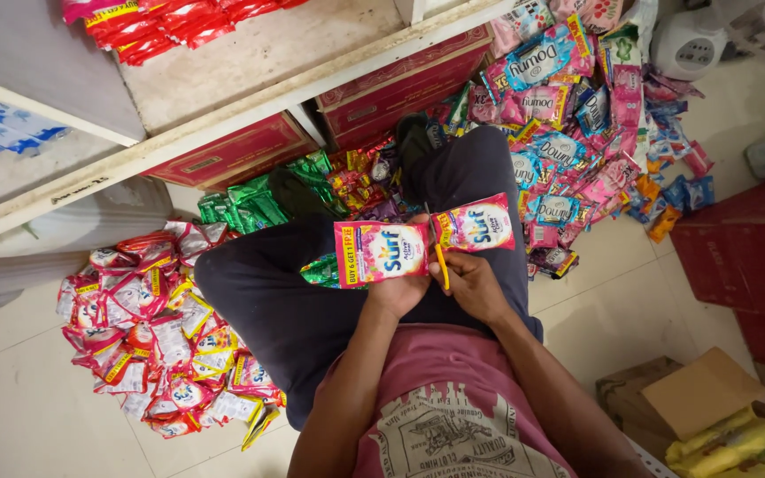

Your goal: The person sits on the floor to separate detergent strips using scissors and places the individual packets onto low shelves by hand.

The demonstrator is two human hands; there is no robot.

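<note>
I sit cross-legged on the floor in dark trousers. My left hand (pixel 397 292) holds up a pink sachet (pixel 381 252). Beside it, a second pink sachet (pixel 474 225) is still joined to the first. My right hand (pixel 473 285) grips yellow-handled scissors (pixel 441 264), whose blade points up between the two sachets. A green sachet (pixel 322 270) lies on my left knee just behind the held one.
A heap of red and white sachets (pixel 157 327) lies on the floor at my left. Pink and blue sachets (pixel 568 115) are piled at the upper right. Green packets (pixel 250 204) and red cartons (pixel 232 150) sit under a white shelf (pixel 223 124). A cardboard box (pixel 692 398) stands at lower right.
</note>
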